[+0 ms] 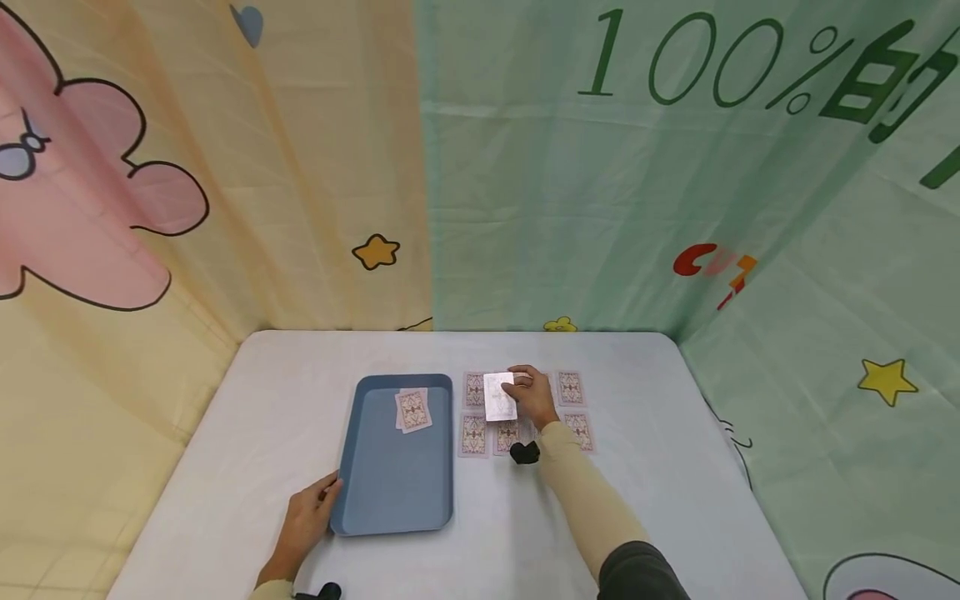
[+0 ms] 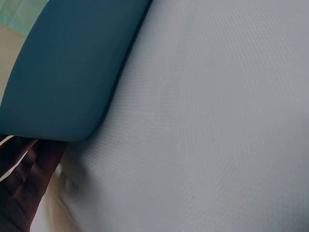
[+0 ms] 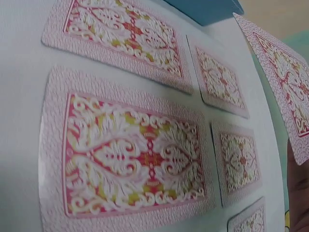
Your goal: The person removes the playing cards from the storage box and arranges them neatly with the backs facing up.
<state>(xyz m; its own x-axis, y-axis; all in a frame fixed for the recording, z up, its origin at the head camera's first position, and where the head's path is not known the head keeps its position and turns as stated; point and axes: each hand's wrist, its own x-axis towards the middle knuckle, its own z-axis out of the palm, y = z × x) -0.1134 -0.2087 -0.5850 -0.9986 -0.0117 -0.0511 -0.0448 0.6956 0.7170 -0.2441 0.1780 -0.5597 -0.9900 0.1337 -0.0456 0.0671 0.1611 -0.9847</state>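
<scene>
My right hand (image 1: 532, 396) pinches a playing card (image 1: 499, 397) above the card rows. Its pale side faces the head camera, too washed out to read, while the right wrist view shows the patterned back of the held card (image 3: 285, 77). Below lie face-down cards (image 1: 473, 435) in two rows, some hidden by my hand and arm. My left hand (image 1: 303, 521) holds the near left edge of a blue tray (image 1: 393, 492); in the left wrist view some fingertips are hidden at the tray edge (image 2: 63, 96). Two overlapping cards (image 1: 414, 410) lie in the tray's far part.
The white table (image 1: 285, 400) carries the tray left of the card rows. Printed curtains (image 1: 525, 208) enclose its back and sides. A dark wrist device (image 1: 525, 452) is on my right arm, close over the front row of cards.
</scene>
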